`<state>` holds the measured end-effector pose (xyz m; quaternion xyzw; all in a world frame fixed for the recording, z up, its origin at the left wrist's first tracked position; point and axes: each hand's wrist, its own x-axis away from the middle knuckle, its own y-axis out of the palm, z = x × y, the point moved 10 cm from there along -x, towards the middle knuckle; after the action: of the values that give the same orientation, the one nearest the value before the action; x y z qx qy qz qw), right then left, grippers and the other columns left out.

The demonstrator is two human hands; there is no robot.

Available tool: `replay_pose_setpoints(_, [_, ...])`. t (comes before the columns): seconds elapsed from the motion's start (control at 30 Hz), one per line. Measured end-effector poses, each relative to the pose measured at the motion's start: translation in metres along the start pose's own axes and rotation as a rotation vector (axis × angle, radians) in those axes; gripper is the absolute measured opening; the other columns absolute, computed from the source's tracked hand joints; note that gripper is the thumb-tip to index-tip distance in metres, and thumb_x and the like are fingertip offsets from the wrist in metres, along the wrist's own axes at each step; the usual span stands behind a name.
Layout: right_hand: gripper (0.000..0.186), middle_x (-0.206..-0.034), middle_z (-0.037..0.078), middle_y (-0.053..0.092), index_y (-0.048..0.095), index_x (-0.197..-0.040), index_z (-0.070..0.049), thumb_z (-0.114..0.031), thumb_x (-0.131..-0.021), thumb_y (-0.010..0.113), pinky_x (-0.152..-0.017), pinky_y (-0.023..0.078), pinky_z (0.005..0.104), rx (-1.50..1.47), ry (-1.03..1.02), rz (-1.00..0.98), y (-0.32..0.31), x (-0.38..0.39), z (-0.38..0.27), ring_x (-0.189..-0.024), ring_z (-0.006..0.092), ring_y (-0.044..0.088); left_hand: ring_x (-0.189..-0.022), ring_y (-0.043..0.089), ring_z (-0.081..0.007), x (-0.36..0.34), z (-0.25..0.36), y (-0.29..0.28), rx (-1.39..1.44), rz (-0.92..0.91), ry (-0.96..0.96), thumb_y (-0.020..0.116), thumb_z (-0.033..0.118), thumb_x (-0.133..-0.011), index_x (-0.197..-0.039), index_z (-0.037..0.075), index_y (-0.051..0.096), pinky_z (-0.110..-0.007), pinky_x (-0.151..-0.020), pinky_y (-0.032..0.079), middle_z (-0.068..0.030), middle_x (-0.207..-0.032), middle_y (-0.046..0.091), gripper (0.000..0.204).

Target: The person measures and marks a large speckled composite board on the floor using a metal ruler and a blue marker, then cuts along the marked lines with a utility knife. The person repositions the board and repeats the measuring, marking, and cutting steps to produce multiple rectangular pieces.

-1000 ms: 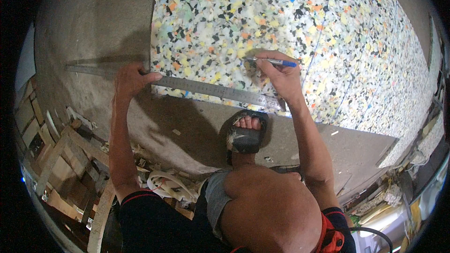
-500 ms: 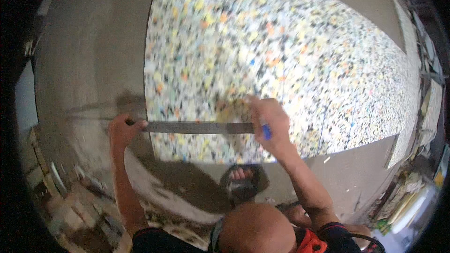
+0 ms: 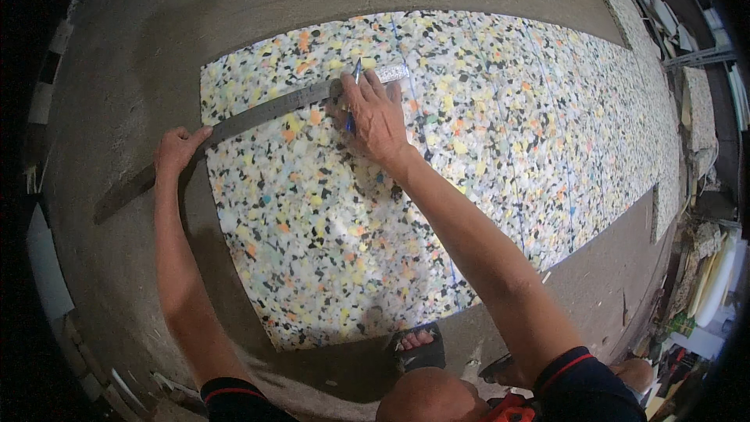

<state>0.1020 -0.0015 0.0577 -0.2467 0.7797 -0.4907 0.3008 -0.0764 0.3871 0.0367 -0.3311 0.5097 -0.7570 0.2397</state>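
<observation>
- honestly can't read any words or numbers here
- metal ruler (image 3: 269, 109) has faint scale marks along the blade, way too tiny and blurry to make out
- some markings on its shiny end too, same deal, illegible

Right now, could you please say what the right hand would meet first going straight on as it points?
Probably the speckled sheet: a strip of it lies just beyond the right hand, past the grey ruler, though depth is hard to judge.
</observation>
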Motion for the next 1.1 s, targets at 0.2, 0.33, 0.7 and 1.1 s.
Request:
replay_pose_setpoints(0.2, [0.061,-0.154,0.02,0.046,0.036,-0.154,-0.008,-0.034,-0.102,0.055,-0.122,0.021,0.0637,-0.035,-0.007,-0.004,0.009,0.008,0.004,-0.15,0.0372,0.034,-0.063,0.05,-0.0153,-0.021,-0.01,0.029,0.116,-0.048,-0.031,0.08,0.058,-0.081,-0.072,0.01,0.066,-0.035,-0.06,0.041,-0.0014,-0.066,0.057,0.051])
replay_pose_setpoints(0.33, [0.059,-0.156,0.018,0.045,0.038,-0.154,-0.009,-0.036,-0.104,0.053,-0.122,0.018,0.0651,-0.02,0.002,-0.016,0.011,0.008,0.006,-0.151,0.0346,0.033,-0.061,0.052,-0.0148,-0.032,-0.011,0.032,0.117,-0.13,-0.024,0.081,0.056,-0.081,-0.076,0.008,0.071,-0.036,-0.06,0.042,-0.0024,-0.068,0.06,0.049])
replay_pose_setpoints(0.7, [0.057,-0.153,0.019,0.048,0.042,-0.152,-0.008,-0.036,-0.104,0.054,-0.121,0.019,0.0664,-0.043,-0.027,0.035,0.007,0.007,0.006,-0.15,0.0352,0.036,-0.059,0.051,-0.0137,-0.038,-0.019,0.032,0.084,-0.111,-0.059,0.08,0.058,-0.081,-0.075,0.008,0.072,-0.035,-0.057,0.04,-0.001,-0.066,0.059,0.051])
replay_pose_setpoints(1.1, [0.06,-0.151,0.021,0.05,0.039,-0.153,-0.006,-0.031,-0.102,0.057,-0.119,0.02,0.0695,-0.03,-0.01,-0.036,0.008,0.005,0.01,-0.149,0.0365,0.036,-0.124,0.064,-0.0313,0.066,0.095,0.013,-0.042,0.41,0.199,0.07,0.041,-0.096,-0.136,0.009,0.066,-0.045,-0.102,0.053,-0.0137,-0.143,0.06,0.051])
